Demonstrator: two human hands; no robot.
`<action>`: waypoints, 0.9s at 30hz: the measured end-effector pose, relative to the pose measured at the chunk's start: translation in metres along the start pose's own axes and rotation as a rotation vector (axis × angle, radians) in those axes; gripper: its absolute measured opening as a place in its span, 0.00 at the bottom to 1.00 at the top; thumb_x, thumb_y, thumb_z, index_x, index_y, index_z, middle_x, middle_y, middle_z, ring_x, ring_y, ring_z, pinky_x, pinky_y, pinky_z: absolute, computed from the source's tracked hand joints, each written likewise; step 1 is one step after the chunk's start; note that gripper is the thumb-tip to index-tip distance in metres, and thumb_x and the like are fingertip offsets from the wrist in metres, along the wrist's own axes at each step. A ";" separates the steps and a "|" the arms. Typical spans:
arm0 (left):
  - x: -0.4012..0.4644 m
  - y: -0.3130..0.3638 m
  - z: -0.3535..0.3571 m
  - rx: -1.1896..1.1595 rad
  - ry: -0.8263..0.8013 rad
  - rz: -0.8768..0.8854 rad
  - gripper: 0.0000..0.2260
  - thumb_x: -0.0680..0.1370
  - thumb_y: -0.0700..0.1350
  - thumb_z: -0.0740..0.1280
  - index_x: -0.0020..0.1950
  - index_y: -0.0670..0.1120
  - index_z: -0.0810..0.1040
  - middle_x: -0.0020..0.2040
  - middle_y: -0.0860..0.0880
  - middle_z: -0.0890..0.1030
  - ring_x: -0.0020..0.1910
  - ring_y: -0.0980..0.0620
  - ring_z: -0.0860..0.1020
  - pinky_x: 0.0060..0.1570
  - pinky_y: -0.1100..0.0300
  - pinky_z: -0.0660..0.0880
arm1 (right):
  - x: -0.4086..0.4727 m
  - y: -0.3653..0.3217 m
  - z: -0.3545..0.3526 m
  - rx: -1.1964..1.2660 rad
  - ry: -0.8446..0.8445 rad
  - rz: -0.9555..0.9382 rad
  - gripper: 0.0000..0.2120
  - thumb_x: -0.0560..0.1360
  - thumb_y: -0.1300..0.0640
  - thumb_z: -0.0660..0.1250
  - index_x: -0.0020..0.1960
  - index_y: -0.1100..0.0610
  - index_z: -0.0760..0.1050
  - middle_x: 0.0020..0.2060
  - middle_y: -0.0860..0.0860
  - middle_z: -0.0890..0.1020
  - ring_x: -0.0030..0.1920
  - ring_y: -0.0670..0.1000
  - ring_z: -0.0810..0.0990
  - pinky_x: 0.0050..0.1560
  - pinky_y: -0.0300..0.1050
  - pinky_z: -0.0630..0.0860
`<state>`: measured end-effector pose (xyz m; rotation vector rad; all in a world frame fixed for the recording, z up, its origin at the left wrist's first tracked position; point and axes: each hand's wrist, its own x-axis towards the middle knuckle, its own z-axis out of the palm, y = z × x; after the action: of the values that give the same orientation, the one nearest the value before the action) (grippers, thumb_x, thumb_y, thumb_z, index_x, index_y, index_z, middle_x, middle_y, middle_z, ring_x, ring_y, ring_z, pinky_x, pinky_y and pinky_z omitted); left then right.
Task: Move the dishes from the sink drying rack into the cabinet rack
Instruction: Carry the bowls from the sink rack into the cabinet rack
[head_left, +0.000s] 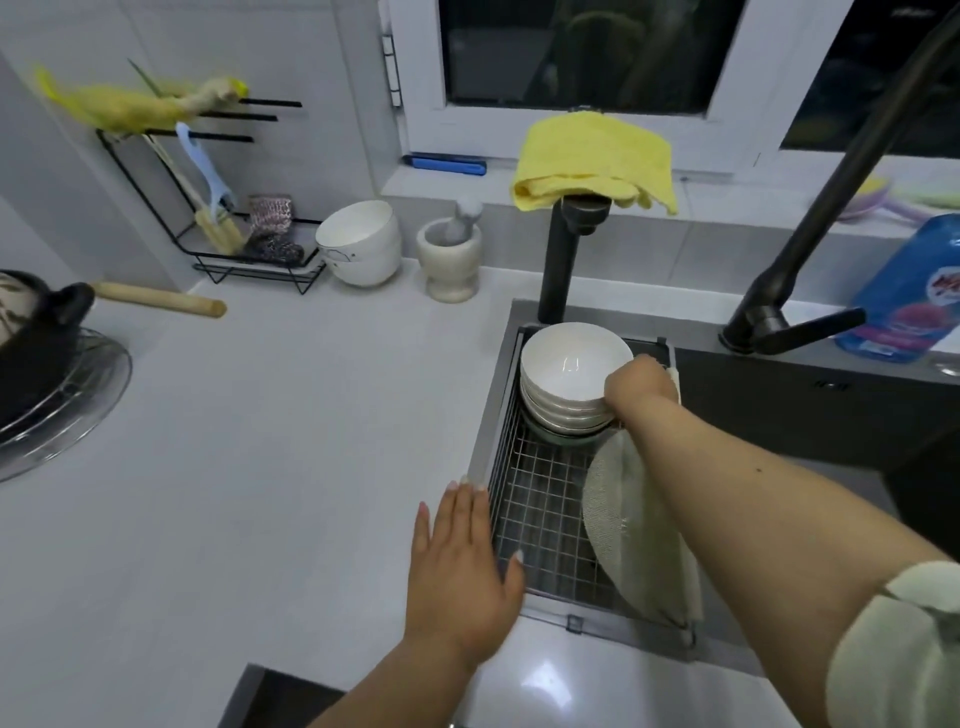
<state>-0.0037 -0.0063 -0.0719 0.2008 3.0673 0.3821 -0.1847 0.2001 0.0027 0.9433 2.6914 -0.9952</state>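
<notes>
A stack of white bowls (566, 374) stands at the far end of the wire drying rack (540, 509) set in the sink. My right hand (641, 384) grips the right side of the stack, fingers curled round the rims. A pale green plate (623, 525) leans on edge at the rack's right side, partly hidden under my right forearm. My left hand (462, 566) hovers flat with fingers straight over the sink's left edge, holding nothing. The cabinet rack is not in view.
A black faucet post (563, 260) with a yellow cloth (592, 161) rises behind the bowls; a second black faucet (795, 312) stands to the right. White bowls (361, 244), a mortar (449, 260), a utensil rack (234, 228) and a pot (36, 343) sit on the white counter (260, 441).
</notes>
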 end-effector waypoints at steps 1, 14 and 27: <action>0.000 0.000 0.000 -0.001 0.012 0.004 0.34 0.76 0.62 0.47 0.78 0.44 0.53 0.78 0.47 0.55 0.77 0.50 0.49 0.72 0.48 0.42 | 0.001 -0.001 -0.002 0.010 0.013 -0.009 0.18 0.77 0.64 0.58 0.66 0.64 0.68 0.60 0.62 0.77 0.60 0.63 0.76 0.52 0.48 0.74; -0.004 0.000 -0.015 -0.246 0.038 -0.061 0.30 0.79 0.61 0.48 0.78 0.48 0.52 0.78 0.50 0.56 0.77 0.53 0.51 0.76 0.54 0.44 | -0.086 0.020 -0.043 0.479 0.094 -0.266 0.16 0.75 0.62 0.58 0.61 0.61 0.74 0.49 0.58 0.80 0.44 0.56 0.78 0.40 0.44 0.72; -0.149 0.080 -0.086 -1.814 0.083 -0.549 0.19 0.79 0.56 0.59 0.65 0.47 0.73 0.57 0.42 0.82 0.55 0.40 0.80 0.51 0.42 0.79 | -0.271 0.142 -0.052 0.519 -0.308 -0.435 0.19 0.74 0.62 0.59 0.57 0.42 0.72 0.42 0.50 0.81 0.35 0.50 0.77 0.26 0.36 0.71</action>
<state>0.1490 0.0295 0.0350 -0.6562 1.5081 2.5419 0.1211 0.1770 0.0496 0.2063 2.4566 -1.8118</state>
